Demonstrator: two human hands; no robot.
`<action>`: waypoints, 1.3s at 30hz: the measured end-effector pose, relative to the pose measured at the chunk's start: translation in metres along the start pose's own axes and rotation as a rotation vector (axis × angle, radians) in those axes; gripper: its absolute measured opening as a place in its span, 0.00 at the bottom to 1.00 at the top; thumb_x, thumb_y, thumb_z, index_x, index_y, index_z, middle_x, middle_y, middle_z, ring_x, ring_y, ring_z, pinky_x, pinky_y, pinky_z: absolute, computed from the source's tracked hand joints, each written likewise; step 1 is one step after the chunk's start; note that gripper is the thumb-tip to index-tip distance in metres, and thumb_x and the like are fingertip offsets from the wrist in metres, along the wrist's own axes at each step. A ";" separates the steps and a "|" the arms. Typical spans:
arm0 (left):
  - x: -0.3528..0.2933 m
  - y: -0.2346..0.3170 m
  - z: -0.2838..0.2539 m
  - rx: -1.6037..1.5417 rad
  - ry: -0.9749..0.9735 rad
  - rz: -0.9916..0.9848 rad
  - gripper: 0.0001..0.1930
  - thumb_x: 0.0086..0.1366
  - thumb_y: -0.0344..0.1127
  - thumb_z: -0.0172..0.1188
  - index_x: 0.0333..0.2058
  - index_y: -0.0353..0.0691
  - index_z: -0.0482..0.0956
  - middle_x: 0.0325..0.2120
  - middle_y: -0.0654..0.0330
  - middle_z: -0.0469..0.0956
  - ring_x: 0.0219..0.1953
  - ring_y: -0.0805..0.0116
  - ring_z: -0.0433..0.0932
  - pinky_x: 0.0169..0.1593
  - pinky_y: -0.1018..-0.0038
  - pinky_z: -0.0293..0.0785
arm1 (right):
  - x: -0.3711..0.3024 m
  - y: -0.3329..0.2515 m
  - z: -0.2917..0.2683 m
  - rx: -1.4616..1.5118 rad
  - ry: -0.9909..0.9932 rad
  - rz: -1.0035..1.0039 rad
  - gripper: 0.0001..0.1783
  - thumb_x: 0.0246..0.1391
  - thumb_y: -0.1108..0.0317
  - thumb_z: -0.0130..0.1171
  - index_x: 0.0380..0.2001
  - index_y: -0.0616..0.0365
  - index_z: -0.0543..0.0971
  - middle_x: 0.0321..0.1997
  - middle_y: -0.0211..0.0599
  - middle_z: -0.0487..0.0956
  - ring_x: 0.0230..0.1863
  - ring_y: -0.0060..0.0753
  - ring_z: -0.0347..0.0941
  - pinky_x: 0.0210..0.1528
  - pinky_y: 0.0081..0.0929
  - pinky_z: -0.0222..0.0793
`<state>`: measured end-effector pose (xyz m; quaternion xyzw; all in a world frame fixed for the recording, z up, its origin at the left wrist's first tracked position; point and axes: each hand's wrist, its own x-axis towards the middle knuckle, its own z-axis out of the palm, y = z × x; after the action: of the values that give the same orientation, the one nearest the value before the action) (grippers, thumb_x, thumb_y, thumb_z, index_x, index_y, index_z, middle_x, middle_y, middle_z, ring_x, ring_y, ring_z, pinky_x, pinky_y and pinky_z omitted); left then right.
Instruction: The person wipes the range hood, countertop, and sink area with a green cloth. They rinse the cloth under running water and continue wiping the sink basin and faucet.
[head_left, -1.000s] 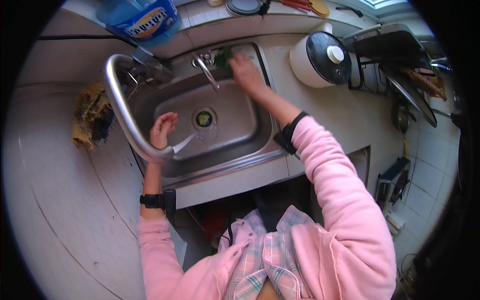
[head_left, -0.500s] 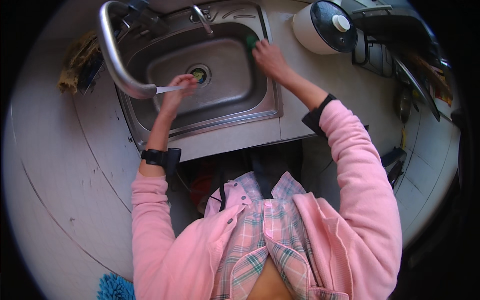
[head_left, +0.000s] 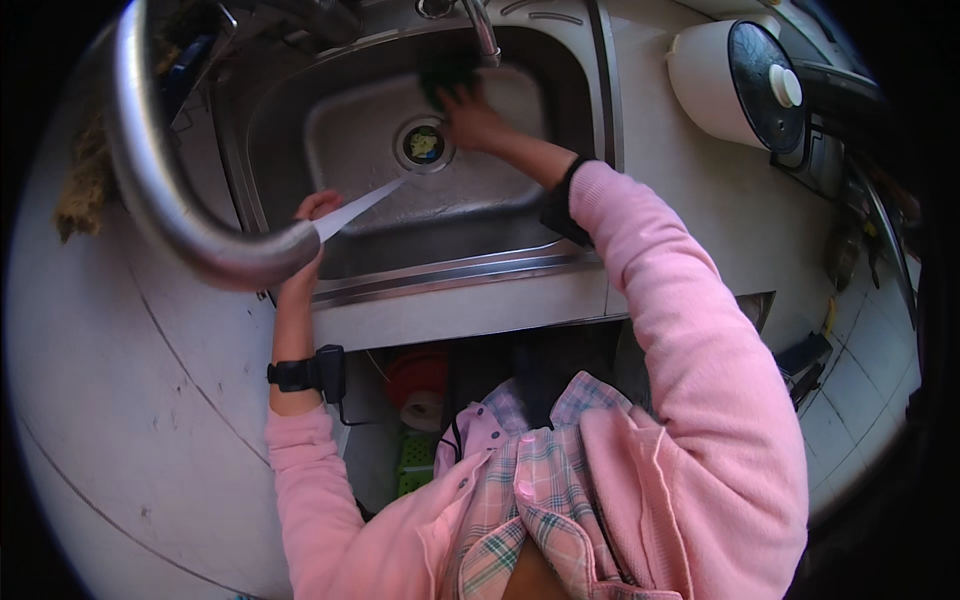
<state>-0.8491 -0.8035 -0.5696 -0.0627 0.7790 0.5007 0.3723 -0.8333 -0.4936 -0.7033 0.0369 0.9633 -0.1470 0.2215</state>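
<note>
A steel sink (head_left: 330, 130) lies in front of me. My right hand (head_left: 472, 118) reaches into its basin, fingers pressing a dark green scouring pad (head_left: 447, 75) against the back wall area, below the small tap (head_left: 482, 30). Beside the hand is the drain (head_left: 425, 146), with yellow-green scraps in it. From the large curved spout (head_left: 165, 200) at the left, a stream of water (head_left: 360, 208) runs into the basin. My left hand (head_left: 318, 206) is at the basin's left front, behind the spout's end. Its fingers look bent, but the spout hides most of the palm.
A white pot (head_left: 715, 85) with a dark lid stands on the right counter (head_left: 640, 150). Brown fibrous material (head_left: 80, 190) lies at the far left. Below the counter edge are a red object (head_left: 417, 372) and a green perforated one (head_left: 417, 460).
My right hand has moved the green pad from the basin's right wall to its back. The left hand has drawn back out of the water stream. The whole view has shifted.
</note>
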 end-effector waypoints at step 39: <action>-0.022 0.025 0.109 -0.840 -0.283 -0.388 0.29 0.66 0.56 0.48 0.57 0.42 0.62 0.53 0.55 0.68 0.54 0.58 0.68 0.57 0.58 0.67 | -0.141 -0.088 -0.121 0.656 -0.108 -0.158 0.23 0.50 0.51 0.48 0.36 0.58 0.80 0.42 0.51 0.78 0.43 0.53 0.74 0.45 0.43 0.70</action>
<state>-0.7886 -0.7069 -0.5609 -0.2830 0.4251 0.6968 0.5036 -0.7687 -0.5419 -0.5147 0.0237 0.8515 -0.4675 0.2365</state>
